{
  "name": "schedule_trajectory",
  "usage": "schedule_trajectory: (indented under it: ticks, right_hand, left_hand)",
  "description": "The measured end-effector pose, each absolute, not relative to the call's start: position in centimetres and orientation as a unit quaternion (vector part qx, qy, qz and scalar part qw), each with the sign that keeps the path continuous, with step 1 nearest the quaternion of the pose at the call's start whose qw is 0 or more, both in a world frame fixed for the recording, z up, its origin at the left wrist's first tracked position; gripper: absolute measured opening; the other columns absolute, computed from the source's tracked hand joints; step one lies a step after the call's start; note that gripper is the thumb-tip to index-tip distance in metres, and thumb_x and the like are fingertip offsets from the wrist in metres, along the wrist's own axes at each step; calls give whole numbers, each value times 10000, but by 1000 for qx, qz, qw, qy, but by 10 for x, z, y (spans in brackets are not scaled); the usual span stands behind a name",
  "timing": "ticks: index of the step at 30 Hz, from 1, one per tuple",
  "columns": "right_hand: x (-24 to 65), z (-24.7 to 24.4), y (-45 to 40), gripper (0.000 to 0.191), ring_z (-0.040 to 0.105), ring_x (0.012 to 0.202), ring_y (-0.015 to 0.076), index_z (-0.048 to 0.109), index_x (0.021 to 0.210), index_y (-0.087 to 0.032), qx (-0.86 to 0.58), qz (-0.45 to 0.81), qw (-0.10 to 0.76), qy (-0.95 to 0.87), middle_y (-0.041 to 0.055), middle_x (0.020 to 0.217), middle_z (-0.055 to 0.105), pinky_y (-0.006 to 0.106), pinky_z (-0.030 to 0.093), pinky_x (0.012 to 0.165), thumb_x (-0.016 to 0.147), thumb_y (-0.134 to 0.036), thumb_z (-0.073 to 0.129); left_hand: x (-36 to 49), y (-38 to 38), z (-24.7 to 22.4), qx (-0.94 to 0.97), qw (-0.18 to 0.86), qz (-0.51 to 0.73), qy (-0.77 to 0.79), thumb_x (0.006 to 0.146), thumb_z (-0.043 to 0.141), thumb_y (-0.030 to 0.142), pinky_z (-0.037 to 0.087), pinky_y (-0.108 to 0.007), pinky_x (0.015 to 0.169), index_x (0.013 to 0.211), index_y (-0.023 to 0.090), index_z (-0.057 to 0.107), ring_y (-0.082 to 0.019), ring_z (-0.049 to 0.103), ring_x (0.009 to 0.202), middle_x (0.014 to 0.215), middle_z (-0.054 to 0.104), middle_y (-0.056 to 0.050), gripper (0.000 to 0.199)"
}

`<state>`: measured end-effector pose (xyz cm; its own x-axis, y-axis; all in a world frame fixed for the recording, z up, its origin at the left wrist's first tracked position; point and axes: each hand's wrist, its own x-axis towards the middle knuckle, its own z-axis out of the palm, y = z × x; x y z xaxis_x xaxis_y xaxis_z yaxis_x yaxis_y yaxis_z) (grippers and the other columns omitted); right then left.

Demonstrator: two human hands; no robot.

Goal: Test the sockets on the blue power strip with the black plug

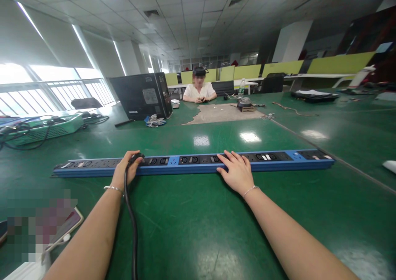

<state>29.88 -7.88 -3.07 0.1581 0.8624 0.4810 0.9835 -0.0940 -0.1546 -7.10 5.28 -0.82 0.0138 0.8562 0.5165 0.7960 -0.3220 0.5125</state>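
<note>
Blue-sided power strip [173,170] spans mid-frame; left of centre, the left hand [124,169] curls its fingers round a black plug [135,157], the right hand [237,171] splayed on top. Socket work seems in hand, next calling for a steady strip.

From here I see a black computer [136,96], gloves [155,121] at its foot, a basket [66,127] of wires [55,119] over toward the windows [51,74], and a seated person [199,91] near a bottle [241,88].

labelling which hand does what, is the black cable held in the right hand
No, the left hand holds the black cable near its end, while the right hand rests on the power strip.
</note>
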Motion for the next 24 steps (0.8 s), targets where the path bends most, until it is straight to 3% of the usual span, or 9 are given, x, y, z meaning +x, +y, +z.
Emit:
schedule_trajectory:
  ticks: [6,11,24]
  right_hand:
    - [300,-32,-79,414,371,1240,226,518,1222,-358,-723,-140,228,-637,-4,1335,484,451,212,1020,813,-415,522]
    - [300,-31,-79,413,373,1240,231,522,1221,-355,-722,-139,232,-637,0,1331,489,450,215,1016,812,-412,523]
    - [299,-32,-78,412,376,1240,227,526,1216,-358,-725,-135,231,-634,-5,1332,488,452,210,1019,806,-393,522]
  left_hand:
    - [-73,53,-7,740,33,353,572,781,458,484,483,-343,763,1103,218,535,-209,631,808,881,669,-57,425]
    - [-77,57,-11,784,49,346,513,770,467,505,462,-330,847,1056,227,554,-205,625,897,1001,668,-56,409]
    - [-78,49,-16,813,-22,303,497,803,445,489,468,-338,850,1147,202,517,-218,616,955,1061,652,-90,453]
